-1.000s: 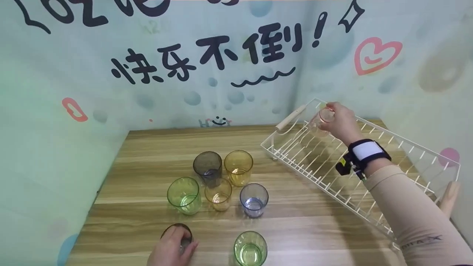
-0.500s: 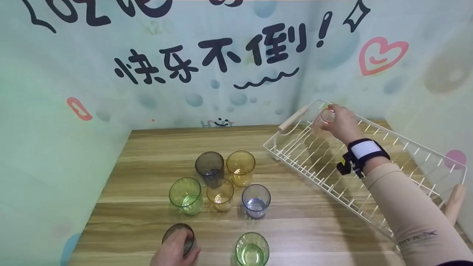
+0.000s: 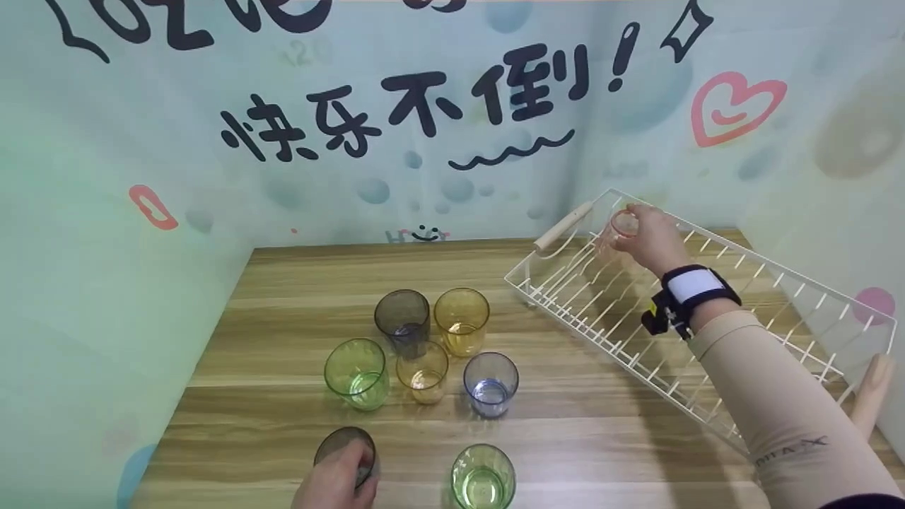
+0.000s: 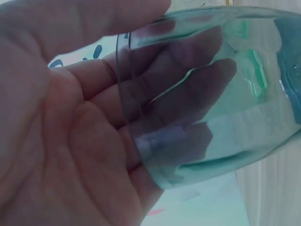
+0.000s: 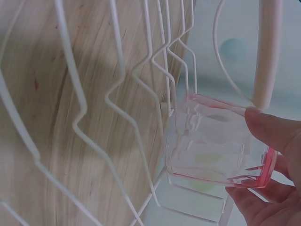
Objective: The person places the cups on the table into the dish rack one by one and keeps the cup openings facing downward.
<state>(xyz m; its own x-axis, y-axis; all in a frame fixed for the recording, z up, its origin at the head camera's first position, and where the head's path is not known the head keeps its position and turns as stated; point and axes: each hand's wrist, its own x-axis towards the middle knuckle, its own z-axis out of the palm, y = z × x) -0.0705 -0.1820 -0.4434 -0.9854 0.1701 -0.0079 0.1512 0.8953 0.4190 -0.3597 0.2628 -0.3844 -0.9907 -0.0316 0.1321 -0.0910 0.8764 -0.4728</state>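
Note:
My right hand point(image 3: 652, 239) grips a clear pink-tinted glass point(image 5: 211, 139) at the far left end of a white wire dish rack point(image 3: 608, 346). In the right wrist view, thumb and fingers hold the glass by its deeper pink end, while the other end points at the bent rack wires. At the front left of the table, my left hand point(image 3: 338, 477) holds a dark grey glass point(image 3: 338, 447). The left wrist view shows its thumb along the upper side and several fingers point(image 4: 188, 89) seen through the tinted wall.
On the wooden table stand a green glass point(image 3: 357, 375), a dark glass point(image 3: 401, 322), an amber glass point(image 3: 462, 322), a smaller amber glass point(image 3: 422, 375), a blue-grey glass point(image 3: 491, 385) and a front green glass point(image 3: 483, 477). The rack has wooden handles point(image 3: 563, 226). A printed curtain point(image 3: 318, 198) hangs behind.
The pink glass and right hand have shifted slightly left and down relative to the rack. My left hand has changed its pose a little around the dark glass. The head view has shifted slightly.

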